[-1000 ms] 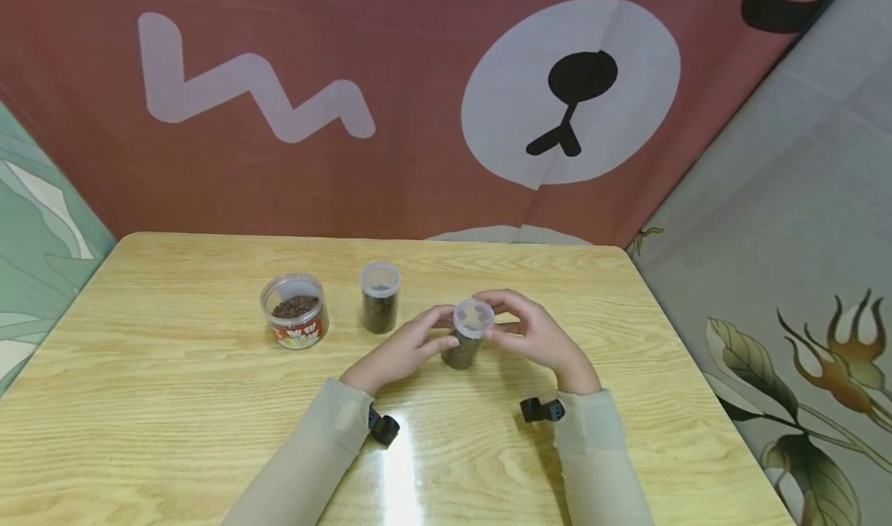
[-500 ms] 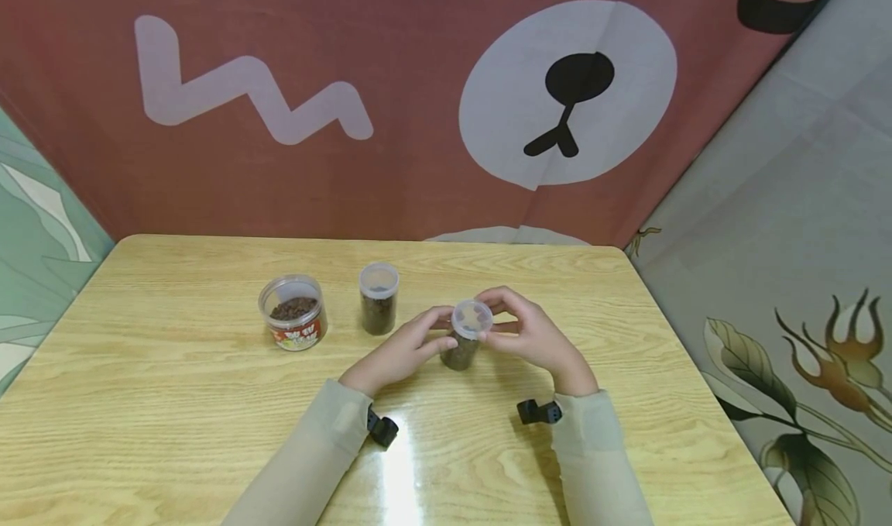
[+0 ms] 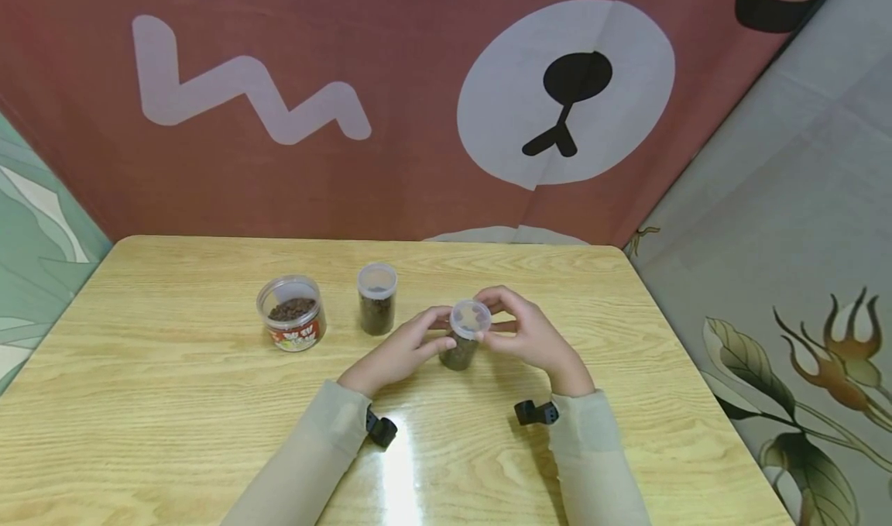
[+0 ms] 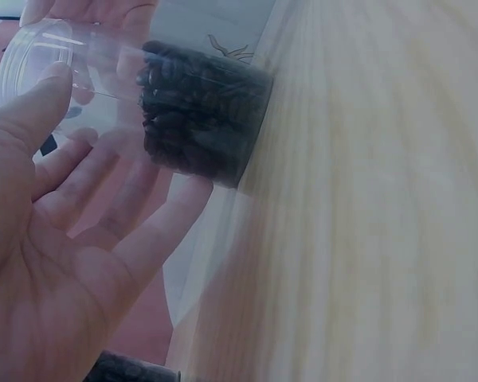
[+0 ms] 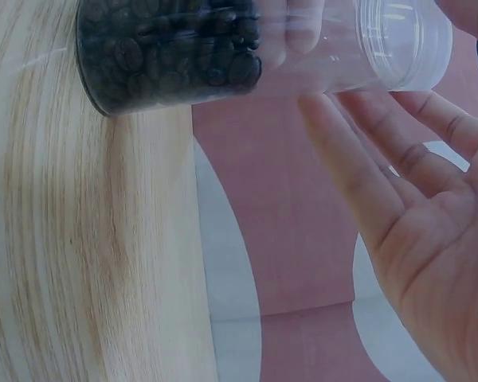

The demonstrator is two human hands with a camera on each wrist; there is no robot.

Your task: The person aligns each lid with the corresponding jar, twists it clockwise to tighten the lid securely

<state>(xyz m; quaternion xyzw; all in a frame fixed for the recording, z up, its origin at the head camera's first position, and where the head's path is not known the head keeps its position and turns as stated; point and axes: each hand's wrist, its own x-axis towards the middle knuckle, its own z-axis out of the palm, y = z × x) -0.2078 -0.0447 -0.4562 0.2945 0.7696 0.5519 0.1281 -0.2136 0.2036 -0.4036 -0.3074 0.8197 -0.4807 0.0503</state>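
Observation:
A clear plastic jar [image 3: 458, 353], partly filled with dark beans that look like coffee beans, stands upright on the table with a translucent lid [image 3: 470, 318] on top. My left hand [image 3: 404, 348] holds it from the left. In the left wrist view, the thumb lies on the lid's rim and the fingers run along the jar's side above the beans [image 4: 199, 111]. From the right, my right hand [image 3: 533, 338] grips around the lid, its fingertips touching the upper wall in the right wrist view. Part of its thumb is cut off there.
A second clear jar [image 3: 377, 315] of dark beans stands to the left of my hands. Farther left is a wide, low tub [image 3: 296, 334] with a red label, holding brown beans. The wooden table [image 3: 174, 417] ends at a red cloth backdrop [image 3: 390, 193].
Both hands keep their hold on the jar, which stays in place on the table. The whole view has shifted very slightly; nothing else visibly differs.

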